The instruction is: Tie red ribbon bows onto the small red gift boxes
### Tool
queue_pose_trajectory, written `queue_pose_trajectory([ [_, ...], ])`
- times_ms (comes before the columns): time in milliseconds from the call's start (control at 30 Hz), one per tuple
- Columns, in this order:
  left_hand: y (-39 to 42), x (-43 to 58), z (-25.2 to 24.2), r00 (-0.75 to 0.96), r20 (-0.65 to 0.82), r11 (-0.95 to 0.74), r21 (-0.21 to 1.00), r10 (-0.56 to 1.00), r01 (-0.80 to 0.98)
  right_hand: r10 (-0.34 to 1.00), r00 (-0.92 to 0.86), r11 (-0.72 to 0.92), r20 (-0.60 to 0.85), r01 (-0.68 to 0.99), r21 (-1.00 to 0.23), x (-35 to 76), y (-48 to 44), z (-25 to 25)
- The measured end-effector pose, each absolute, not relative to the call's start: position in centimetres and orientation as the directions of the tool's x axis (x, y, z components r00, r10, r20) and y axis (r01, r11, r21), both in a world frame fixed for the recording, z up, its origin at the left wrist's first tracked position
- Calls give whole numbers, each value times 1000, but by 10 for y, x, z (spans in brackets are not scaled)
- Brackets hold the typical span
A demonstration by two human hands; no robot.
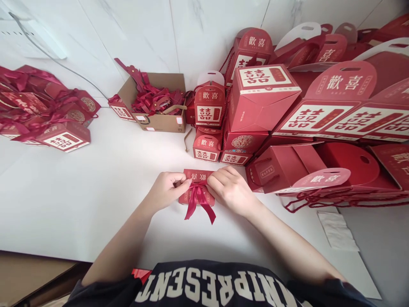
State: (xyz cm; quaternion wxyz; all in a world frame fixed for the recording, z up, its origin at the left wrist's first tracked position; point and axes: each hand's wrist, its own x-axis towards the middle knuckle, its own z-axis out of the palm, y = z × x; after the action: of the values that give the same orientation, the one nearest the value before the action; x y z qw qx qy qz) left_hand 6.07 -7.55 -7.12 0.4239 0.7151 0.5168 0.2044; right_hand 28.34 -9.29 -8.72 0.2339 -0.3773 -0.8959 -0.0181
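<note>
A small red gift box [190, 199] with pale Chinese characters lies on the white table before me. Across its top sits a dark red satin ribbon [198, 197] tied in a bow, its two tails hanging toward me. My left hand [169, 189] pinches the bow's loop at the left side, thumb against curled fingers. At the right side, my right hand [228, 187] is closed on the other loop, its fingertips partly hidden behind the knuckles.
An open cardboard box [162, 123] holds several ribbons. Ribboned gift boxes [65, 136] are heaped at the left. Many larger red boxes [262, 100] are stacked at the right, cords trailing. A folded tissue [338, 230] lies at the right; a cable [60, 62] runs along the wall.
</note>
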Motion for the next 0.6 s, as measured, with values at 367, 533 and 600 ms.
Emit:
queue_pose_trajectory([
  [367, -73, 59, -71, 416, -174, -88, 837, 892, 540, 871, -442, 469, 216, 611, -638, 279, -113, -63],
  [533, -74, 60, -70, 422, -163, -99, 840, 892, 533, 890, -450, 286, 74, 425, -859, 282, -109, -63],
  [600, -74, 60, -72, 431, -163, -101, 844, 888, 526, 914, -405, 165, -7, 388, -907, 286, -106, -62],
])
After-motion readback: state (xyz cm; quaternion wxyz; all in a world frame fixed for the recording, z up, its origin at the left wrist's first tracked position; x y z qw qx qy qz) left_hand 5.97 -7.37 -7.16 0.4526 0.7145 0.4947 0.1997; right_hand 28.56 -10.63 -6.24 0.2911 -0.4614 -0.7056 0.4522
